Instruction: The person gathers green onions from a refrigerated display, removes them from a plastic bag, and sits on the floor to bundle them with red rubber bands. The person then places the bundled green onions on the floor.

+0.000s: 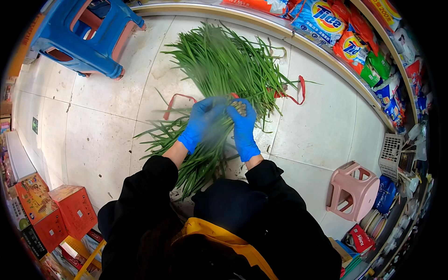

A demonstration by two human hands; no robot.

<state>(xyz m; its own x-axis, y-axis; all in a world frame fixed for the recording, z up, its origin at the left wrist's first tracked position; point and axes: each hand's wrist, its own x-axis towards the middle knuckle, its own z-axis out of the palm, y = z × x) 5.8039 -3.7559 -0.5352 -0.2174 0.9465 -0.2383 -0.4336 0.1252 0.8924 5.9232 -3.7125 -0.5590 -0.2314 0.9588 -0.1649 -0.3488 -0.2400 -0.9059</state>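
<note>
In the head view, both my hands wear blue gloves over a bunch of garlic chives (196, 175), its leaves spreading down and left towards me. My right hand (243, 127) is closed around the bunch near its pale stem ends (239, 107). Beside it, my left hand (203, 120) is at the same bunch with bent fingers; a blurred patch hides whether it grips. Just beyond my hands, a larger pile of green chives (224, 63) lies on the tiled floor. One red tie strip (301, 91) lies at the pile's right, another red strip (170, 105) left of my hands.
A blue plastic stool (94, 38) stands at the upper left, a pink plastic stool (355, 190) at the right. Shelves with detergent bags (318, 22) curve along the top and right. Orange cartons (73, 211) stand at the lower left. Bits of dirt dot the floor tiles (101, 140).
</note>
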